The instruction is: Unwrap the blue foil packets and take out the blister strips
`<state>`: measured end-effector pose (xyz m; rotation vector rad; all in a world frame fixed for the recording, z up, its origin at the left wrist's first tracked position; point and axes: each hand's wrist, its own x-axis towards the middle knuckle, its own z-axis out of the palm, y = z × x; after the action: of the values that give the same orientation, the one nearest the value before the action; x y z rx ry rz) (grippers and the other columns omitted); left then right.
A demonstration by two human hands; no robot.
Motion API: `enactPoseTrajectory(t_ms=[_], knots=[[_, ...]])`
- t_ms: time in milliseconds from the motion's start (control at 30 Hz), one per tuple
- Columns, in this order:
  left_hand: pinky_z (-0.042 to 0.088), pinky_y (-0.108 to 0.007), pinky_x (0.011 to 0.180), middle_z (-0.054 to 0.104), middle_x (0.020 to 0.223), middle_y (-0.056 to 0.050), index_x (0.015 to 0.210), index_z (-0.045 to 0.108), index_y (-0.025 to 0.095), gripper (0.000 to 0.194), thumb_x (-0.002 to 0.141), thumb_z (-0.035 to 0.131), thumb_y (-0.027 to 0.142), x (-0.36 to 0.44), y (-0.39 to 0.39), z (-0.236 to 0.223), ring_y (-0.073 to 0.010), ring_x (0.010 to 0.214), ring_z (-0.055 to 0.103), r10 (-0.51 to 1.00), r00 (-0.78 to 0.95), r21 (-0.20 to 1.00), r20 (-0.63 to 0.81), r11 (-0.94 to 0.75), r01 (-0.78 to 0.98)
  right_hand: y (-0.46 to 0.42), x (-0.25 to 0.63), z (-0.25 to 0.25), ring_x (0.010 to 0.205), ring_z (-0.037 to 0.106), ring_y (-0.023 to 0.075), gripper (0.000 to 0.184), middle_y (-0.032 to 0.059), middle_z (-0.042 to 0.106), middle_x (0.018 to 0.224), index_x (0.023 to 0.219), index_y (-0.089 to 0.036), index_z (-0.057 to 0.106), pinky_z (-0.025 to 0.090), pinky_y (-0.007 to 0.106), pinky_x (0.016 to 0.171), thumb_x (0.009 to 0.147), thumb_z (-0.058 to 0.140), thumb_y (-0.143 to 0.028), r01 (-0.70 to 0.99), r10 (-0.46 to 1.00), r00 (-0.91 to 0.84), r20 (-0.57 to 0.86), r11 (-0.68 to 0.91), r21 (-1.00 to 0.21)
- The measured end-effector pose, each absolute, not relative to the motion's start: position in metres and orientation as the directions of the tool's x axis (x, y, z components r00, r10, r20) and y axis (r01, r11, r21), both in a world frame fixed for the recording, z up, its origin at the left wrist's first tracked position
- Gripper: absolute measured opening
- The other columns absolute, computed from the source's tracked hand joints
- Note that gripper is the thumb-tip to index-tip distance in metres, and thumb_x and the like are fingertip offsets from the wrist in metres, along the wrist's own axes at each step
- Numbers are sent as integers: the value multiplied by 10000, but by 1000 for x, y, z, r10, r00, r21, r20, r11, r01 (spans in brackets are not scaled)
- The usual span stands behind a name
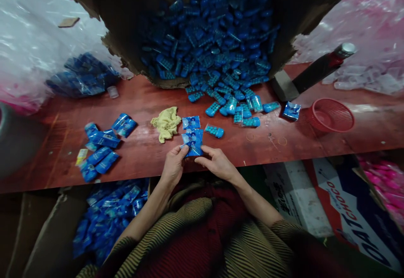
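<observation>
Where the glossy red-brown tabletop (142,153) nears its front edge: one flat blue printed plastic sleeve (193,149), pinched by the left hand (174,164), apparently to steady it; right hand (220,164) at its right edge, thumb and forefinger slightly parted, grip there uncertain. Just beyond, probably for easy reach: one clear blue-capped bottle of turquoise beads (214,131). Left of bottle: crumpled pale-yellow cloth (166,123).

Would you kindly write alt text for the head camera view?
A person's left hand pinches a blue printed wrapper over a red table, right hand at its other edge. Behind lie a yellow cloth and blue containers spilling from a torn cardboard box.
</observation>
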<state>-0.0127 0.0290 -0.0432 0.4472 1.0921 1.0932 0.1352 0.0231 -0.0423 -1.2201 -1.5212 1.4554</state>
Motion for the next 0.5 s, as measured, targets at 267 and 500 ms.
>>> enactPoseTrajectory(t_ms=[267, 500], knots=[[455, -208, 494, 629, 595, -2, 717, 654, 121, 348, 537, 814, 372, -11, 28, -43, -95, 487, 532, 869, -5, 767, -495, 434, -473, 26, 126, -56, 531, 539, 98, 198, -23, 588, 643, 775, -182, 585, 434, 206, 467, 760, 602, -379, -17, 893, -356, -276, -301, -953], [439, -194, 470, 581, 532, 18, 636, 589, 127, 354, 535, 816, 379, -4, 27, -48, -81, 454, 503, 864, 4, 731, -503, 428, -531, 22, 124, -51, 548, 550, 90, 236, -12, 613, 595, 648, -160, 617, 424, 204, 551, 812, 577, -325, 122, 940, -306, -152, -120, -985]])
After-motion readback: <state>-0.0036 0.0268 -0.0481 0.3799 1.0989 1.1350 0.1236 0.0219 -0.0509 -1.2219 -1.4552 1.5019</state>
